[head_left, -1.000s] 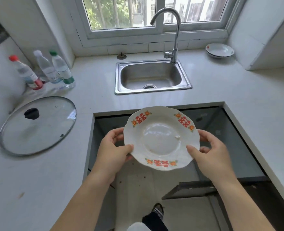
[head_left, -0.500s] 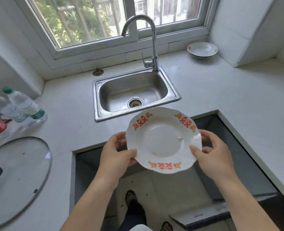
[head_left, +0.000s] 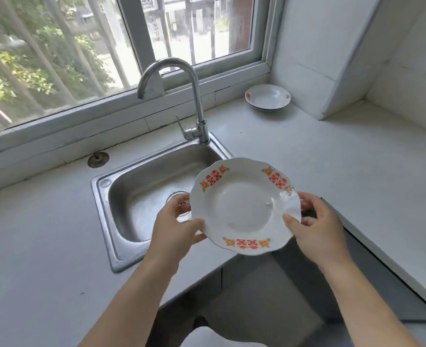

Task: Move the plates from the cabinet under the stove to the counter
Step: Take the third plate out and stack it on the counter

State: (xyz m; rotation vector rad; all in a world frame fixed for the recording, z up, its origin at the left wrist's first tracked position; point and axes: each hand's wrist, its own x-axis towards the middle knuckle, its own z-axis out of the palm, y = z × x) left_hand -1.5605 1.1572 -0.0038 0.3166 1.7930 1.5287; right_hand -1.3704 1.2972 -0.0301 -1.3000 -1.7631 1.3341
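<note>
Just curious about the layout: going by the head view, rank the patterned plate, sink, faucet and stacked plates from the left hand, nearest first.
1. patterned plate, in the grip of the left hand
2. sink, just below it
3. faucet, behind the sink
4. stacked plates, far back right corner

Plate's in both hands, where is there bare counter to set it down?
Widest bare patch for the plate: the counter right of the sink, between the stacked plates in the far corner and the stove opening. More lies left of the sink. That corner is the crowded spot.
</note>
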